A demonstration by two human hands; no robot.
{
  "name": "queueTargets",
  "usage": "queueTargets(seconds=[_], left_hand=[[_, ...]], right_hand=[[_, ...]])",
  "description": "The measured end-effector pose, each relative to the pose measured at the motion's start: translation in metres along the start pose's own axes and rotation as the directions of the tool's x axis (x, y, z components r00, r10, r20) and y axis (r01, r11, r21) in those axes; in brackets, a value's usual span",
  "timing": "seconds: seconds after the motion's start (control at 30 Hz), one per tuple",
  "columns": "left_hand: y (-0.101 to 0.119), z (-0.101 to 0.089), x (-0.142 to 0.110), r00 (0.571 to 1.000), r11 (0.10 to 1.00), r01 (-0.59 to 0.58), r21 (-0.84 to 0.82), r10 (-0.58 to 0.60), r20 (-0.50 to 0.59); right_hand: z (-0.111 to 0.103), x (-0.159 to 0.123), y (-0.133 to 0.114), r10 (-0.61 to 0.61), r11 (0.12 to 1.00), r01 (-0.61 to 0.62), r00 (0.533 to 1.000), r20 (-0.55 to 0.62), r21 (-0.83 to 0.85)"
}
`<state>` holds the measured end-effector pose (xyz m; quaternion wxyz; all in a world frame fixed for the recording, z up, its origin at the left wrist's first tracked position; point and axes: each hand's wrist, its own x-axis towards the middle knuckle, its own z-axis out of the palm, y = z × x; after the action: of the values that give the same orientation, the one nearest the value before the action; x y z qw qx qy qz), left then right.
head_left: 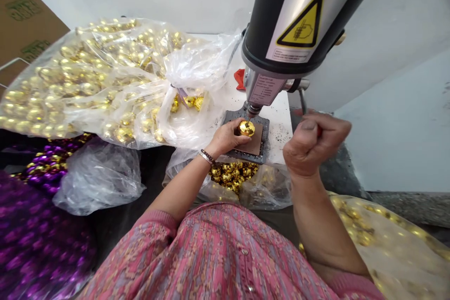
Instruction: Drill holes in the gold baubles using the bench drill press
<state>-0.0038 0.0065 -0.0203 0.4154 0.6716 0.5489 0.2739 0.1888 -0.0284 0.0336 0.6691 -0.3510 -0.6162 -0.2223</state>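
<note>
My left hand (227,139) grips a shiny gold bauble (247,128) from its left side, over the brown pad on the drill press base (264,143). The bit of the drill press (253,110) points down at the top of the bauble; whether it has entered the surface I cannot tell. My right hand (312,140) is closed round the feed lever (303,98) on the right of the machine. Most of the lever's grip is hidden by the fingers.
A big clear bag of gold baubles (87,79) covers the table's left. Below the base lies an open bag of gold baubles (234,173). Purple baubles (38,239) are at lower left, another gold-filled bag (397,243) at lower right. Dark shavings dot the white tabletop (279,124).
</note>
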Motion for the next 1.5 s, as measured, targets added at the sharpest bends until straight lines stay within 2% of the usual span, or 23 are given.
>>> queueTargets(seconds=[0.1, 0.17, 0.23, 0.33, 0.4, 0.47, 0.53, 0.6, 0.63, 0.7, 0.77, 0.8, 0.83, 0.9, 0.97, 1.03, 1.17, 1.2, 1.27, 1.33, 1.37, 1.43, 1.5], left_hand=[[0.000, 0.001, -0.001, 1.000, 1.000, -0.016, -0.026, 0.016, -0.015], [-0.002, -0.001, -0.006, 0.999, 0.998, -0.030, -0.052, 0.029, -0.024], [-0.004, -0.006, -0.014, 0.999, 0.996, -0.043, -0.076, 0.043, -0.011], [-0.007, -0.020, -0.032, 0.986, 0.994, -0.076, -0.076, 0.087, 0.145], [-0.010, -0.031, -0.045, 0.947, 0.992, -0.108, -0.058, 0.121, 0.298], [-0.012, -0.043, -0.052, 0.928, 0.991, -0.129, -0.044, 0.136, 0.346], [-0.016, -0.057, -0.051, 0.969, 0.991, -0.123, -0.042, 0.129, 0.211], [-0.022, -0.073, -0.040, 0.994, 0.996, -0.085, -0.038, 0.082, -0.069], [-0.024, -0.082, -0.031, 0.973, 0.998, -0.050, -0.028, 0.042, -0.228], [-0.030, -0.099, -0.006, 0.874, 0.997, 0.071, 0.008, -0.058, -0.482], [-0.035, -0.112, 0.020, 0.801, 0.975, 0.220, 0.041, -0.157, -0.578], [-0.038, -0.115, 0.031, 0.788, 0.957, 0.285, 0.063, -0.196, -0.584], [-0.039, -0.116, 0.041, 0.790, 0.939, 0.330, 0.094, -0.220, -0.572], [-0.042, -0.113, 0.055, 0.826, 0.917, 0.359, 0.173, -0.226, -0.517], [-0.044, -0.107, 0.060, 0.862, 0.910, 0.340, 0.237, -0.201, -0.466], [-0.043, -0.103, 0.058, 0.869, 0.909, 0.331, 0.255, -0.187, -0.458], [-0.033, -0.108, 0.034, 0.818, 0.927, 0.344, 0.150, -0.217, -0.533], [-0.029, -0.110, 0.024, 0.825, 0.946, 0.311, 0.092, -0.221, -0.520], [-0.020, -0.110, 0.003, 0.887, 0.981, 0.181, -0.076, -0.196, -0.418], [-0.013, -0.105, -0.017, 0.959, 0.952, 0.068, -0.299, -0.145, -0.244], [-0.009, -0.100, -0.024, 0.979, 0.917, 0.061, -0.395, -0.133, -0.157], [-0.005, -0.087, -0.032, 0.988, 0.851, 0.122, -0.511, -0.155, -0.024], [-0.003, -0.074, -0.033, 0.978, 0.819, 0.196, -0.540, -0.200, 0.053]], right_hand=[[0.005, 0.033, 0.002, 0.046, 0.999, -0.047, 0.999, -0.011, -0.028], [0.011, 0.061, 0.006, 0.168, 0.985, -0.167, 0.986, 0.007, -0.040], [0.015, 0.085, 0.011, 0.305, 0.952, -0.302, 0.950, 0.067, -0.052], [0.017, 0.102, 0.018, 0.402, 0.915, -0.401, 0.902, 0.157, -0.043], [0.016, 0.103, 0.021, 0.431, 0.901, -0.431, 0.887, 0.166, -0.035], [0.014, 0.100, 0.021, 0.442, 0.896, -0.443, 0.882, 0.162, -0.032], [0.014, 0.098, 0.020, 0.432, 0.900, -0.435, 0.886, 0.169, -0.026], [0.014, 0.097, 0.018, 0.426, 0.903, -0.430, 0.888, 0.175, -0.019], [0.015, 0.097, 0.017, 0.426, 0.903, -0.430, 0.890, 0.165, -0.012], [0.015, 0.098, 0.014, 0.430, 0.900, -0.435, 0.892, 0.138, 0.008], [0.015, 0.098, 0.012, 0.439, 0.896, -0.444, 0.891, 0.112, 0.023], [0.015, 0.098, 0.011, 0.447, 0.892, -0.452, 0.888, 0.112, 0.026], [0.014, 0.098, 0.010, 0.457, 0.886, -0.463, 0.881, 0.120, 0.024], [0.012, 0.097, 0.009, 0.459, 0.884, -0.466, 0.879, 0.131, 0.027], [0.011, 0.095, 0.008, 0.441, 0.892, -0.450, 0.887, 0.140, 0.042], [0.011, 0.095, 0.007, 0.410, 0.905, -0.421, 0.901, 0.144, 0.063], [0.012, 0.096, 0.010, 0.362, 0.922, -0.379, 0.916, 0.171, 0.075], [0.013, 0.099, 0.012, 0.353, 0.927, -0.368, 0.919, 0.174, 0.065], [0.015, 0.107, 0.018, 0.354, 0.931, -0.364, 0.916, 0.188, 0.024], [0.021, 0.120, 0.022, 0.416, 0.906, -0.422, 0.884, 0.211, -0.017], [0.025, 0.127, 0.023, 0.465, 0.881, -0.472, 0.855, 0.228, -0.026], [0.036, 0.142, 0.022, 0.585, 0.805, -0.592, 0.778, 0.230, -0.044], [0.046, 0.153, 0.021, 0.673, 0.734, -0.677, 0.712, 0.201, -0.058]])
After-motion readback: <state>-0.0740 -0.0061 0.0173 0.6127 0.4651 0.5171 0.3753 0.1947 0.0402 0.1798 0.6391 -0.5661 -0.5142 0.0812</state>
